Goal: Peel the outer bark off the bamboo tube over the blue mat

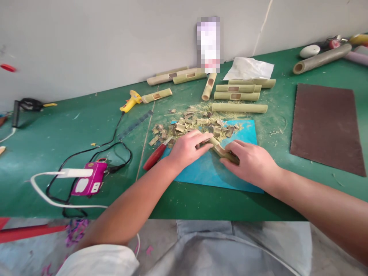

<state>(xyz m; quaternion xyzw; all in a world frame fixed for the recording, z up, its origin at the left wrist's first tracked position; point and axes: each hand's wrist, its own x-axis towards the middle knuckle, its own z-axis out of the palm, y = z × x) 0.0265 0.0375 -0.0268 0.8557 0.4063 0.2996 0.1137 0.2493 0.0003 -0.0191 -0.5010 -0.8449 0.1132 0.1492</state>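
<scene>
A short bamboo tube with a cut notch lies slanted over the blue mat. My right hand is closed round its near right end. At the tube's far end is my left hand, fingers stretched toward it and close together; whether they pinch anything is too small to tell. Bamboo chips and sawdust are heaped just behind both hands. A red-handled knife rests beside my left wrist, its blade pointing at the chips.
Notched bamboo tubes lie at the back, near white paper. On the left are a yellow glue gun, black cables and a pink power adapter. A brown sheet and a long tube are on the right.
</scene>
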